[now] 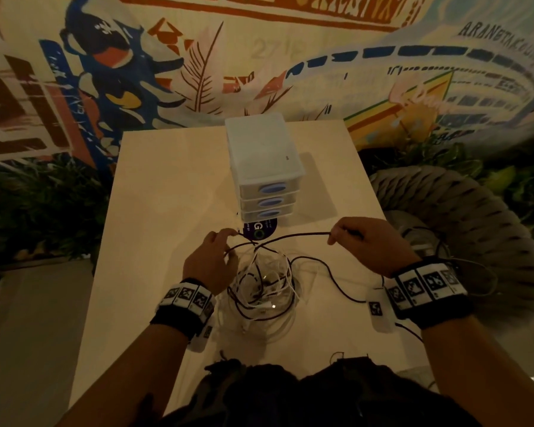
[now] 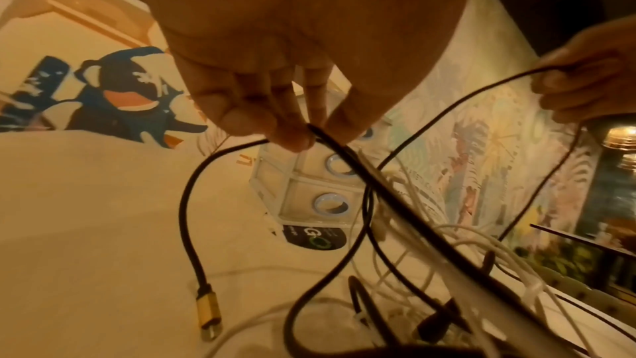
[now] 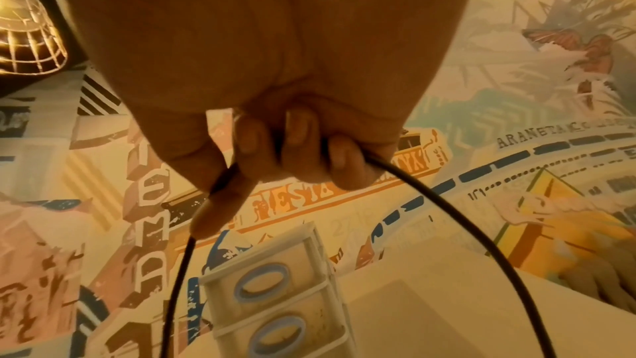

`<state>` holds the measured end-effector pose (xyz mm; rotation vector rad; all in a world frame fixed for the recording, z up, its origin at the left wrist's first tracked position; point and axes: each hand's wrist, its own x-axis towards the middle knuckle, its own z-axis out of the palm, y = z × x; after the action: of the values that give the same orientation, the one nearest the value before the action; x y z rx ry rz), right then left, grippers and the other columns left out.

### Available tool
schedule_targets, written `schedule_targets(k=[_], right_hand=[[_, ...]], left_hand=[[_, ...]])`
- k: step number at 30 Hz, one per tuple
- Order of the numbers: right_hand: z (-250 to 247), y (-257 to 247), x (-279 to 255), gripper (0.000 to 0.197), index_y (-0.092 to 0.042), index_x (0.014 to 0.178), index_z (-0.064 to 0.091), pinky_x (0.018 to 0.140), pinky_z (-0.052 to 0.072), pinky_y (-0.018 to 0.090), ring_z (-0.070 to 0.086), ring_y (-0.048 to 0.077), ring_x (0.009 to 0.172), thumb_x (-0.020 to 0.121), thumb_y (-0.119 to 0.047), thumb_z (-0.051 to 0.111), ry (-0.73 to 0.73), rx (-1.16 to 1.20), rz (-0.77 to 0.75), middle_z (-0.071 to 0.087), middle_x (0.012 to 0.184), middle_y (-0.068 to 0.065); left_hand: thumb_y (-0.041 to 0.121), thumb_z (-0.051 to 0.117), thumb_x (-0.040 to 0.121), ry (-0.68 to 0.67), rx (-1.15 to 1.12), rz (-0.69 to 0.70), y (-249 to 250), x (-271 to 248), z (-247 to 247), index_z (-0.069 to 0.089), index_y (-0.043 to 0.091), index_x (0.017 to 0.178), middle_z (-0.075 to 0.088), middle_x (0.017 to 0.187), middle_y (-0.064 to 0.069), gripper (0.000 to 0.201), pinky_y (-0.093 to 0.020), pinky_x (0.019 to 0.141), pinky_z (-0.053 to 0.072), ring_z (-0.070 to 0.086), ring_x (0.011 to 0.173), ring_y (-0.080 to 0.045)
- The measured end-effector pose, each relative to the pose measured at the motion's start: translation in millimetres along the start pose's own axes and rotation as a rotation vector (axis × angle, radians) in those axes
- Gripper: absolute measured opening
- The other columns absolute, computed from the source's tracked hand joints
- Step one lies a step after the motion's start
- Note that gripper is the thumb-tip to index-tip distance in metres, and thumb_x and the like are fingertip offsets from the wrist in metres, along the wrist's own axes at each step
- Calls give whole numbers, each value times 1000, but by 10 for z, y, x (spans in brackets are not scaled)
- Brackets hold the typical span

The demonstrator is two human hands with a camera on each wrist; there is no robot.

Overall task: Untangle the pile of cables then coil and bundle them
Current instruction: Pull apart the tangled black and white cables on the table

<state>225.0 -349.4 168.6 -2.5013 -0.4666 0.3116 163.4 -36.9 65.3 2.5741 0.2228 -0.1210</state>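
Nearest the person, the tangled pile of cables (image 1: 261, 295) lies on the table (image 1: 154, 211), so untangling appears to be the step in hand. Above it, the left hand (image 1: 210, 263) pinches a black cable (image 1: 293, 237) and the right hand (image 1: 356, 238) curls round the same cable. Next move, in my judgement: draw this cable free of the white leads before coiling; the drawer unit (image 1: 264, 167) stands beyond.

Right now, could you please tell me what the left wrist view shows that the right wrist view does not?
Only the left wrist view shows the gold plug, the white cables in the tangle, the round dark sticker and both hands, left and right. Only the right wrist view shows the right hand's curled fingers closely. Both show the black cable and the drawer unit.
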Motion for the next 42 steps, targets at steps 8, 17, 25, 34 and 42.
schedule_targets(k=[8,17,25,34,42], right_hand=[[108,-324,48,33,-33,90,78,66,44,22,58,9,73,87,-58,56,51,117,-187,64,73,-6],[375,-229,139,31,-23,124,65,89,47,34,62,26,108,100,-21,46,-267,-189,68,70,117,6],[718,-602,425,31,-12,98,66,76,43,35,61,29,95,104,-31,42,-252,-118,3,70,102,11],[264,-307,430,24,-30,95,73,82,48,32,65,15,94,102,-34,50,-131,-137,-155,74,102,-8],[107,-26,324,22,-30,93,73,70,48,13,65,-1,74,100,-21,55,-29,82,-101,70,78,-16]], left_hand=[[56,56,90,0,268,318,290,51,187,65,36,126,61,118,3,42,-43,85,43,53,109,-27],[47,40,97,147,192,383,324,116,210,78,24,100,72,90,1,44,-36,65,50,60,79,-29],[33,69,93,170,168,336,315,107,256,77,22,100,72,95,1,16,-36,65,51,63,82,-29],[36,67,95,-22,-14,291,133,107,157,74,29,117,69,115,7,24,-26,76,48,66,98,-19],[14,59,101,10,-85,263,-68,183,84,73,24,121,66,106,-5,26,-27,75,43,63,89,-28]])
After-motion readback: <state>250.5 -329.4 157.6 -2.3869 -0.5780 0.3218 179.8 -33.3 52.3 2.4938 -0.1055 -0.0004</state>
